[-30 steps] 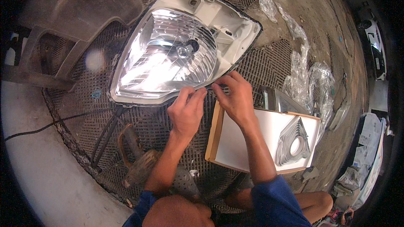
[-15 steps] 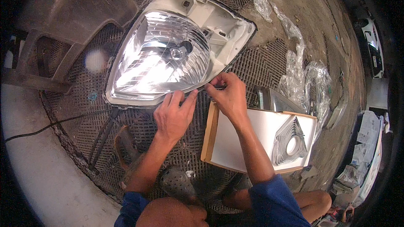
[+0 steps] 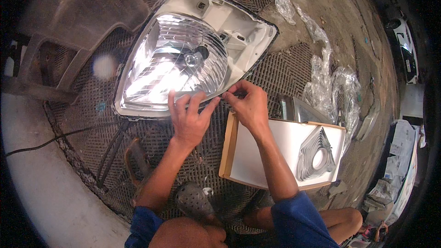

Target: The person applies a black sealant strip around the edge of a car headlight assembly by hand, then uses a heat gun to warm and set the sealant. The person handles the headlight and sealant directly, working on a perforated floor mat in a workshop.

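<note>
A car headlight housing (image 3: 220,16) lies face up in front of me, its ribbed, shiny reflector (image 3: 177,59) exposed and a dark line along much of its rim. My left hand (image 3: 188,117) rests at the near rim, fingers spread, fingertips over the edge and thumb pointing toward my right hand. At the near right edge, the thumb and forefinger of my right hand (image 3: 248,103) pinch a thin dark sealant strip, mostly hidden by the fingers. Below my right forearm, an open cardboard box (image 3: 226,149) holds a grey coil of sealant strip (image 3: 304,158) on white paper.
Crumpled clear plastic (image 3: 317,82) trails along the right side. A grey plastic stool (image 3: 92,23) lies at the upper left. Black cable (image 3: 55,136) crosses the left floor. A dark framed piece (image 3: 298,109) sits behind the box. Patterned rubber matting (image 3: 197,170) covers the floor.
My left hand's fingers have spread apart and reached a little further over the near rim. The right hand keeps its pinch in nearly the same place; the housing has barely shifted.
</note>
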Tool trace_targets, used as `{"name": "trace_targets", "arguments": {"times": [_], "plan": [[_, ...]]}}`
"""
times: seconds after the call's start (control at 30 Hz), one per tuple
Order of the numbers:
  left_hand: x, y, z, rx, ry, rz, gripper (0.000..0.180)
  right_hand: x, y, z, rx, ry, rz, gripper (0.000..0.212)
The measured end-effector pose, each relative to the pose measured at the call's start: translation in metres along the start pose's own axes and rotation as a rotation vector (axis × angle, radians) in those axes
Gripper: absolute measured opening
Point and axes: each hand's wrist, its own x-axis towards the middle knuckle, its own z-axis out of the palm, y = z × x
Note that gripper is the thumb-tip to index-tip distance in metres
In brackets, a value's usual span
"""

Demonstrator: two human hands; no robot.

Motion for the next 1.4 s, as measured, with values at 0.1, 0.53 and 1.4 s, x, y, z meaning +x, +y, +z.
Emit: {"name": "trace_targets", "arguments": {"times": [0.1, 0.53, 1.4], "plan": [[-0.001, -0.005, 0.001, -0.085, 0.010, -0.028, 0.022, -0.001, 0.000, 0.002, 0.016, 0.011, 0.003, 0.018], [0.004, 0.013, 0.000, -0.096, -0.038, -0.086, 0.030, -0.002, 0.010, -0.005, 0.006, -0.006, -0.170, 0.016], [0.006, 0.007, 0.017, -0.110, 0.080, 0.067, 0.023, -0.006, 0.016, 0.007, -0.057, 0.130, -0.459, 0.012]]}}
